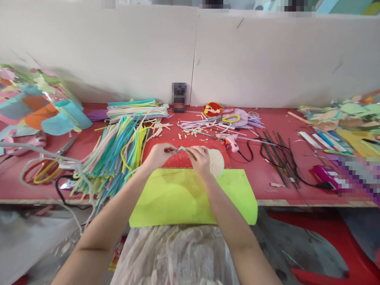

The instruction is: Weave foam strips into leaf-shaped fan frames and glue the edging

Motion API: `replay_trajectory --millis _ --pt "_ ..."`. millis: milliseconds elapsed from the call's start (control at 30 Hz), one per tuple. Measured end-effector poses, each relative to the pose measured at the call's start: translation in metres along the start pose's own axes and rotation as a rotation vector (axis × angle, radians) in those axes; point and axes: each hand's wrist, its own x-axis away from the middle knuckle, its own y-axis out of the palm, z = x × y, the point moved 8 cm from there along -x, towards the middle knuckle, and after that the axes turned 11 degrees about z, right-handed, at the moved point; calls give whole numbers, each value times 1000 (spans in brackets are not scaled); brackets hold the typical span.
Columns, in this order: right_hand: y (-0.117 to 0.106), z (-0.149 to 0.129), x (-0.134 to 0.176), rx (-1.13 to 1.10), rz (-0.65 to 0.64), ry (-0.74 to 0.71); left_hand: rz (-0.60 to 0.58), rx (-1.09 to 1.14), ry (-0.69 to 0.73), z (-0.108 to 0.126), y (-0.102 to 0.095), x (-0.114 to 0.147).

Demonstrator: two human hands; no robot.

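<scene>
My left hand (160, 155) is closed in a pinch at the left end of a small mint-green strip (182, 148). At its other end, the fingertips of my right hand (200, 158) press together on the same piece. Both hands are just above a red mat (175, 161) with white specks. A cream coiled disc (217, 162) with a pale green edge lies right beside my right hand, which partly hides it. Under my wrists, a lime-yellow sheet (190, 198) hangs over the table's front edge.
Pastel strips (109, 158) lie heaped on the left, near scissors (47, 166). A pink glue gun (230, 140) with a black cord lies right of the mat. Behind are yellow-handled scissors (231, 118); dark thin rods (277, 158) lie farther right. A white partition (133, 51) closes the back.
</scene>
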Motion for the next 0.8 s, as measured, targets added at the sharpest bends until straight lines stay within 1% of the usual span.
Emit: replay_trajectory --millis 133,200,267,367,467,500,567,633,733,800 --pt "4 -3 2 -50 -50 -31 -300 27 -56 -20 2 -14" --pt "7 -7 4 -82 -87 -63 -415 2 -44 -29 1 -22" --pt "9 -10 5 -107 -109 -100 -505 -53 -6 -33 3 -30" --pt "11 -11 7 -118 -133 -142 -618 -177 66 -31 7 -41" --pt "15 -13 9 -117 -186 -193 -717 -305 155 -20 12 -48" --pt "17 -15 10 -114 -216 -215 -732 -357 194 -14 13 -50" --pt "20 -19 11 -88 -273 -249 -716 -488 267 0 15 -50" --pt "22 -21 11 -36 -305 -268 -646 -643 308 17 15 -47" --pt "23 -22 10 42 -312 -275 -439 -878 309 45 12 -37" --pt "23 -19 9 82 -298 -265 -318 -976 284 59 11 -25"
